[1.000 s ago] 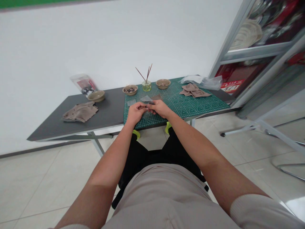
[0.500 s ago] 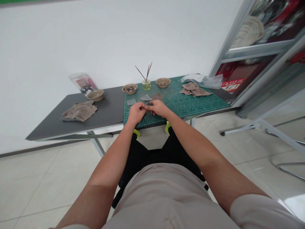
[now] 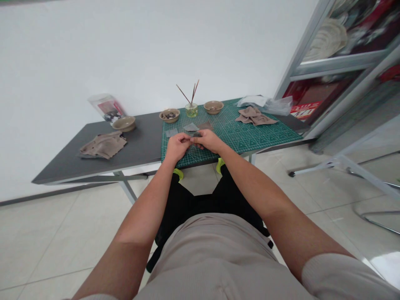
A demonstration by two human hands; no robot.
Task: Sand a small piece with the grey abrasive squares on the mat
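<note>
My left hand [image 3: 178,146] and my right hand [image 3: 208,141] meet fingertip to fingertip over the front of the green cutting mat [image 3: 243,135]. Both are closed in a pinch. A small dark grey piece [image 3: 196,134], thin and sheet-like, shows at the fingers of my right hand; its kind is unclear. What my left fingertips grip is hidden. Just beyond the hands lie a grey square sheet [image 3: 171,133], a second grey sheet [image 3: 191,127] and a brown sheet [image 3: 205,125], flat on the mat.
Along the back stand a bowl of dark pebble-like pieces [image 3: 169,115], a glass jar with sticks [image 3: 191,110] and another bowl [image 3: 213,107]. A brown cloth [image 3: 254,116] and plastic bag [image 3: 278,106] lie right. Leftward are a bowl [image 3: 124,123], cloth [image 3: 104,145] and clear package [image 3: 106,107].
Both hands stay together at nearly the same spot, with only slight finger movement. The whole view has shifted a little. Nothing on the table has visibly moved.
</note>
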